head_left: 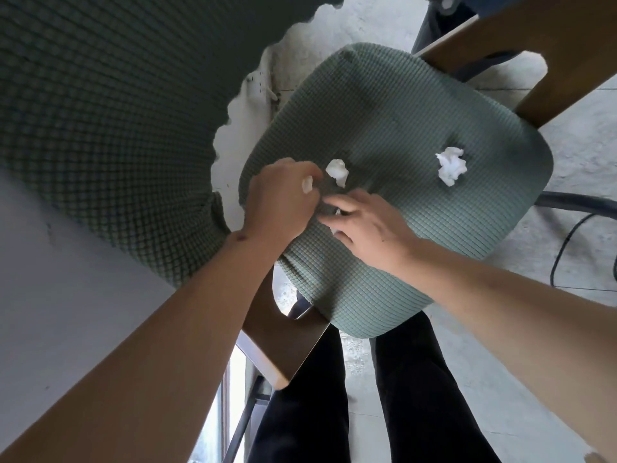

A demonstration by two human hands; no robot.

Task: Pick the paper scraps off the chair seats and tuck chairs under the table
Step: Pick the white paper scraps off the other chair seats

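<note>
A chair with a green textured seat (400, 105) fills the middle of the view, its tall green backrest (110, 105) at the left. Two crumpled white paper scraps lie on the seat: one (338, 172) just beyond my hands and a bigger one (450, 165) toward the right edge. My left hand (280, 198) is over the seat's left side, its curled fingers holding a small white scrap (307, 184). My right hand (367, 225) rests low on the seat beside it, thumb and fingers closing on a tiny white bit (337, 212) that is mostly hidden.
Wooden armrests stand at the upper right (534, 61) and lower left (287, 339) of the seat. A pale wall (50, 295) is at the left. Black cables (567, 235) lie on the grey floor at the right. My dark trouser legs (400, 396) are below the seat.
</note>
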